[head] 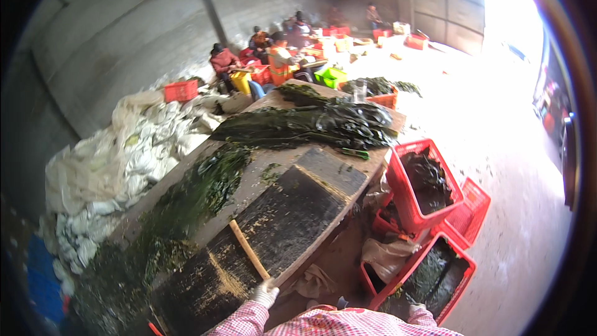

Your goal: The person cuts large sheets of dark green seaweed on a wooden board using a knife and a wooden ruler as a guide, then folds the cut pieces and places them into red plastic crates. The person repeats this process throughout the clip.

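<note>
My left hand (266, 293), in a white glove, grips the near end of a pale wooden stick (249, 249). The stick extends over a black board (280, 212) lying along the table's near edge, where light crumbs are scattered. At lower right my right hand (416, 308), also gloved, reaches into a red plastic crate (465, 277). It is at the dark green kelp-like leaves (433, 268) inside; whether its fingers hold any is too small to tell. A thick bundle of long dark leaves (303, 123) lies across the table's far part.
Shredded greens (186, 210) cover the table's left side. A green-handled tool (353, 153) lies near the bundle. Another red crate (426, 182) with dark leaves stands raised at right. White sacks (154, 149) are heaped along the wall. Several seated people work among crates at the back.
</note>
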`<state>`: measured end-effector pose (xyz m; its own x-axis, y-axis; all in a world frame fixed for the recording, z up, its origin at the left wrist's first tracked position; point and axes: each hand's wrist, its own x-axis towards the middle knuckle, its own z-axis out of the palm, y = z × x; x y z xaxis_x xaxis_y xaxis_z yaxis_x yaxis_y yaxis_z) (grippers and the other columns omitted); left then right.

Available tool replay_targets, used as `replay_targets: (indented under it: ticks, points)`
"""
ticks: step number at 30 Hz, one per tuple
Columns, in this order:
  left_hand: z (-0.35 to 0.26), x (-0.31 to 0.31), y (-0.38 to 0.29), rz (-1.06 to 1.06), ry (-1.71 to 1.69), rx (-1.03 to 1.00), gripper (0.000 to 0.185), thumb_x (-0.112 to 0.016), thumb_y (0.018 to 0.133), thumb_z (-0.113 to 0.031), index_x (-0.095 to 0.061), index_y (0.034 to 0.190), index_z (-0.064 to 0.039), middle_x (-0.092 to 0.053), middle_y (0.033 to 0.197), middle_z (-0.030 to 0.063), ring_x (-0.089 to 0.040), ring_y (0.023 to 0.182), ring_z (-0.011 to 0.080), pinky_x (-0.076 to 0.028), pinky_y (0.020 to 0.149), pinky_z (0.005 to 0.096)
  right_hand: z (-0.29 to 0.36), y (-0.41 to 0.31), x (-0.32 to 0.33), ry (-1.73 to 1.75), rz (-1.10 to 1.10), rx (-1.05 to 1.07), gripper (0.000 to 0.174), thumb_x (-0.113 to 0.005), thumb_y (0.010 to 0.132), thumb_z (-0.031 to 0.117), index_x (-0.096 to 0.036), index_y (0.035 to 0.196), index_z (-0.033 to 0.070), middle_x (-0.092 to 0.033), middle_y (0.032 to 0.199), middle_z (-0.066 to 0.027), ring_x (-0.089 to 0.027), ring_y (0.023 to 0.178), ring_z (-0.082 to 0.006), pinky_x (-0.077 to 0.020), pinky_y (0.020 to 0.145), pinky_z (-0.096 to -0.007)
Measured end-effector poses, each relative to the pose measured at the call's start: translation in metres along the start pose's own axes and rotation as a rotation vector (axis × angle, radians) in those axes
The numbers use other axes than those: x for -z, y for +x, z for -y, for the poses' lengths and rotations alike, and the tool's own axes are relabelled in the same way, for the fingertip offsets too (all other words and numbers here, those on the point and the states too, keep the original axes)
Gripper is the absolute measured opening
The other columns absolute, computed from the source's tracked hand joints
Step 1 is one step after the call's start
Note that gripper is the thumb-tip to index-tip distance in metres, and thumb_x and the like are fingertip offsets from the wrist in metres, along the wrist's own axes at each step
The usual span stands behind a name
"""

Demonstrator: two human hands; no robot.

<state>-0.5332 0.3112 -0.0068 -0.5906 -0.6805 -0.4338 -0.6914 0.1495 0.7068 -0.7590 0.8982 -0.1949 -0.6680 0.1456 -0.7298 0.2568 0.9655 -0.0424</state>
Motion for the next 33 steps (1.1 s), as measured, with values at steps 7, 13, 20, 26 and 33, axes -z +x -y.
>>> replay_targets:
  ticks: [7, 13, 20, 26, 33]
  points:
    - [0.017, 0.057, 0.052, -0.49, 0.335, 0.221, 0.078, -0.077, 0.084, -0.036, -0.041, 0.152, -0.02, -0.049, 0.148, 0.0187, -0.048, 0.137, 0.0371, -0.043, 0.112, 0.0459, 0.192, -0.023, 0.053, 0.412, -0.326, 0.582, 0.033, -0.066, 0.089, 0.021, -0.072, 0.114, 0.0, -0.075, 0.1, -0.0173, -0.073, 0.094, -0.0296, -0.0564, 0.086, -0.0376]
    - [0.025, 0.032, 0.085, -0.432, 0.196, 0.06, 0.089, -0.075, 0.083, -0.047, -0.032, 0.156, -0.019, -0.044, 0.148, 0.0231, -0.054, 0.128, 0.0399, -0.048, 0.104, 0.0501, 0.347, -0.051, 0.112, 0.969, 0.071, 0.959, 0.027, -0.06, 0.097, 0.013, -0.067, 0.12, 0.001, -0.074, 0.103, -0.0167, -0.072, 0.09, -0.0359, -0.0576, 0.078, -0.0409]
    - [-0.016, -0.005, 0.103, -0.558, 0.505, 0.529, 0.081, -0.078, 0.081, -0.031, -0.04, 0.149, -0.009, -0.052, 0.137, 0.0212, -0.058, 0.118, 0.042, -0.051, 0.098, 0.0507, 0.544, -0.038, 0.203, 0.543, -0.144, 1.223, 0.029, -0.06, 0.096, 0.014, -0.068, 0.124, 0.011, -0.075, 0.103, -0.0123, -0.073, 0.095, -0.0269, -0.0569, 0.083, -0.0379]
    - [-0.029, 0.013, 0.183, -0.623, 0.182, 1.109, 0.055, -0.074, 0.089, -0.02, -0.051, 0.138, -0.01, -0.064, 0.127, 0.0196, -0.068, 0.111, 0.0343, -0.059, 0.094, 0.0476, 0.633, 0.036, 0.306, 0.375, -0.149, 1.373, 0.027, -0.061, 0.096, 0.017, -0.067, 0.122, 0.015, -0.073, 0.099, -0.0147, -0.071, 0.092, -0.0367, -0.0566, 0.083, -0.0425]
    - [-0.096, -0.021, 0.301, -0.913, -1.207, 0.657, 0.046, -0.068, 0.09, -0.039, -0.066, 0.109, 0.003, -0.068, 0.085, 0.0197, -0.065, 0.071, 0.0365, -0.061, 0.064, 0.0453, 0.724, 0.183, 0.417, 0.349, -0.61, 1.176, 0.044, -0.067, 0.084, 0.008, -0.061, 0.128, 0.013, -0.067, 0.115, -0.0172, -0.064, 0.105, -0.0385, -0.0535, 0.09, -0.0473]
